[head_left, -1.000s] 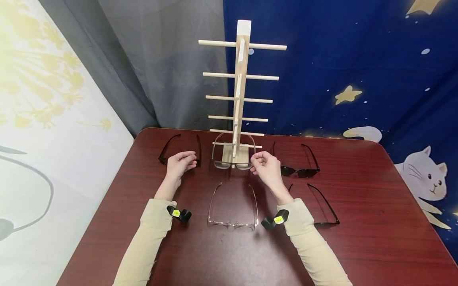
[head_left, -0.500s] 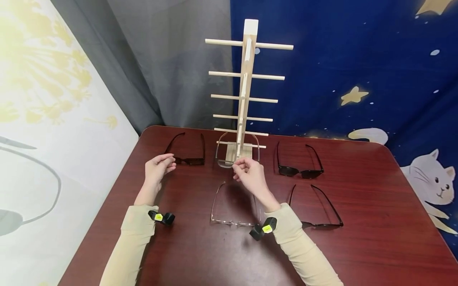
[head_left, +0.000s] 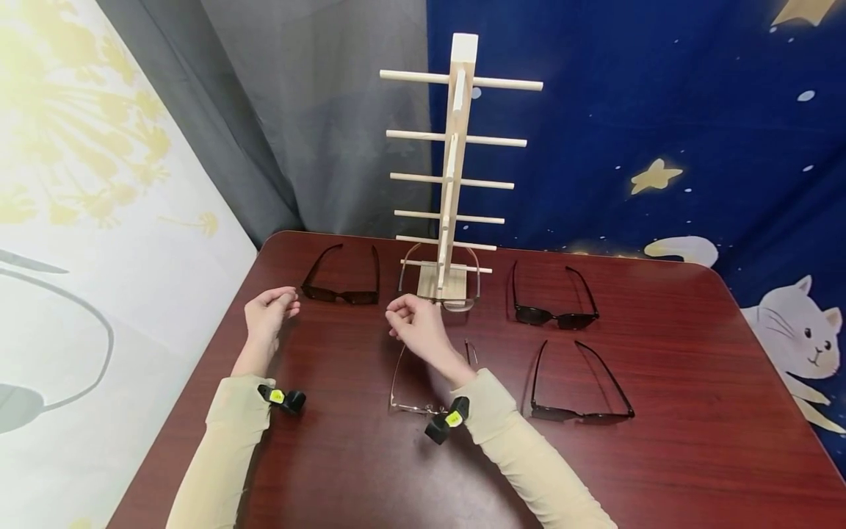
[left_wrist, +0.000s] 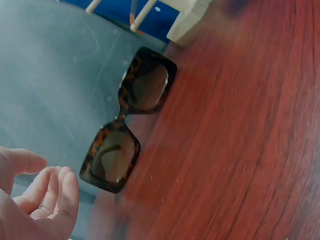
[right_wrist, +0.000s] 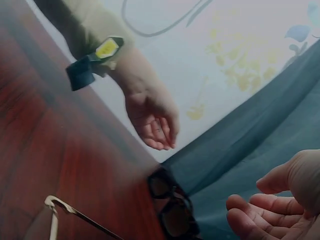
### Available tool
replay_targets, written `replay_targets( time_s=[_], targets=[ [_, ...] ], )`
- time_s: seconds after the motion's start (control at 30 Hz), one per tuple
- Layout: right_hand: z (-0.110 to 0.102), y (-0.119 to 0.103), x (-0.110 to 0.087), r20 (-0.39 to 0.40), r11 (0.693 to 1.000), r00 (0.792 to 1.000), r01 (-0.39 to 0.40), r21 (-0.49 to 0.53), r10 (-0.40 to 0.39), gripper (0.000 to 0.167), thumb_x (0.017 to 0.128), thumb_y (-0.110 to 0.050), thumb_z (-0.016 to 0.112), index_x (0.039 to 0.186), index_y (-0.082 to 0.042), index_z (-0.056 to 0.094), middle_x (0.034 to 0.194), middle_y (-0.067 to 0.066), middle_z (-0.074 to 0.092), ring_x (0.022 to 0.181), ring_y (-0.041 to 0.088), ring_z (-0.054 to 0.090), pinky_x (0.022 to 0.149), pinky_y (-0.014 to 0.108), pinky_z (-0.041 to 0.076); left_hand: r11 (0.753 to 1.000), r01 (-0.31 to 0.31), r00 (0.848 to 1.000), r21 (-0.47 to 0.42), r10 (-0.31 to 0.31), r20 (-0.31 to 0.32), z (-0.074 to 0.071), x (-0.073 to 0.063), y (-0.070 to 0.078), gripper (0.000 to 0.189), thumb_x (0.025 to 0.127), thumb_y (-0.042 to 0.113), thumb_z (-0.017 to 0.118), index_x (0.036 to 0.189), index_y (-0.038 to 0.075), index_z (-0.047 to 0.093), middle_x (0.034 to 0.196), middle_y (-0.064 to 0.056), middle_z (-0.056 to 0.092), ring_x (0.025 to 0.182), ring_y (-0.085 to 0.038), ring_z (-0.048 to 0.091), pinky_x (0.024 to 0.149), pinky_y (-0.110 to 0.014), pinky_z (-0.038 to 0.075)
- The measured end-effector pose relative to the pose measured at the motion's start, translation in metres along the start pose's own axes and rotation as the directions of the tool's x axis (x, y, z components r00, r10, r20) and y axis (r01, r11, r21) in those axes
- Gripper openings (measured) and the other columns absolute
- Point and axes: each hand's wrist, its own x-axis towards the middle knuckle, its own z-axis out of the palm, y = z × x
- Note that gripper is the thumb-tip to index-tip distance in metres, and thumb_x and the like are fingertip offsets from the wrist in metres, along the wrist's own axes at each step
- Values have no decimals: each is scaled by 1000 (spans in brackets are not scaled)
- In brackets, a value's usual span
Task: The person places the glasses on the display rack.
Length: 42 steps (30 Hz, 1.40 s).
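My left hand [head_left: 267, 316] hovers just left of the tortoiseshell sunglasses [head_left: 340, 297], its fingers loosely bent around nothing. In the left wrist view, its fingertips are close beside one lens of those sunglasses [left_wrist: 121, 116]. My right hand [head_left: 421, 328] is over the middle of the table, also holding nothing, with thumb and fingers apart in the right wrist view. It covers part of the clear glasses [head_left: 458, 304] lying around the rack's base. Beneath its wrist lie thin metal-framed eyeglasses [head_left: 413, 408], partly hidden by the forearm.
A wooden eyewear rack [head_left: 452, 162] with several crossbars stands at the back of the dark red table [head_left: 344, 470]. Two black sunglasses lie on the right, the farther pair [head_left: 555, 318] behind the nearer pair [head_left: 581, 416]. Curtains hang behind the table.
Both hands have moved left: the left one away from the tortoiseshell sunglasses, the right one across the front of the clear glasses. The glasses stay in place; the view shifted slightly.
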Motion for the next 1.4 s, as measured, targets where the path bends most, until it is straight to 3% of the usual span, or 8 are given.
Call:
replay_targets(
  time_s=[0.27, 0.43, 0.57, 0.73, 0.83, 1.07, 1.23, 1.4],
  targets=[
    [28, 1, 11, 31, 985, 1000, 12, -170, -7, 23, 85, -6, 64, 105, 6, 64, 90, 17, 67, 78, 21, 66, 70, 21, 50, 990, -34, 993, 135, 49, -107, -2, 14, -6, 13, 88, 5, 62, 78, 13, 66, 64, 13, 61, 58, -3, 60, 57, -15, 50],
    [43, 4, 24, 16, 978, 994, -102, -184, 107, 37, 89, -12, 60, 121, 6, 57, 109, 20, 62, 97, 25, 63, 84, 29, 50, 965, -9, 990, 261, 45, -132, -1, 22, -8, 5, 86, 16, 66, 83, 17, 69, 76, 15, 58, 64, -3, 59, 61, -12, 47],
    [54, 5, 33, -25, 964, 979, -206, -170, 204, 43, 93, -15, 56, 130, 5, 50, 122, 18, 57, 110, 27, 57, 93, 33, 46, 965, 13, 993, 261, 19, -119, 1, 29, -8, 6, 87, 17, 65, 82, 18, 67, 83, 12, 56, 66, -4, 58, 62, -11, 47],
    [66, 7, 42, -60, 941, 953, -302, -156, 296, 48, 96, -18, 51, 139, 1, 41, 136, 18, 46, 126, 32, 41, 104, 39, 35, 969, 30, 995, 246, -5, -100, 6, 34, -7, 10, 88, 17, 65, 79, 20, 67, 71, 16, 59, 65, -4, 59, 65, -15, 48],
    [72, 8, 48, -91, 929, 939, -341, -142, 331, 50, 97, -19, 49, 141, 0, 38, 140, 17, 41, 132, 33, 34, 107, 41, 32, 971, 44, 996, 236, -23, -91, 10, 37, -6, 10, 88, 17, 65, 78, 20, 66, 69, 15, 60, 68, -5, 61, 68, -17, 49],
    [79, 15, 60, -168, 909, 910, -401, -115, 380, 51, 98, -19, 47, 142, 4, 33, 143, 20, 37, 131, 32, 36, 105, 39, 35, 967, 54, 997, 249, -38, -67, 18, 42, -4, 12, 87, 14, 65, 76, 19, 66, 67, 16, 58, 61, -2, 57, 64, -15, 49],
    [81, 24, 66, -213, 893, 883, -442, -82, 418, 48, 98, -18, 46, 139, 4, 38, 137, 23, 42, 127, 35, 40, 103, 42, 37, 959, 60, 996, 278, -41, -74, 19, 45, -6, 14, 87, 12, 63, 76, 18, 68, 63, 16, 59, 58, -2, 57, 61, -15, 49],
    [85, 30, 70, -243, 884, 860, -466, -20, 448, 43, 98, -17, 47, 136, 3, 44, 133, 22, 48, 125, 35, 43, 102, 42, 39, 970, 103, 994, 222, -90, -67, 18, 48, -7, 21, 85, 9, 64, 67, 19, 67, 62, 11, 62, 54, -4, 57, 60, -16, 51]
  ],
)
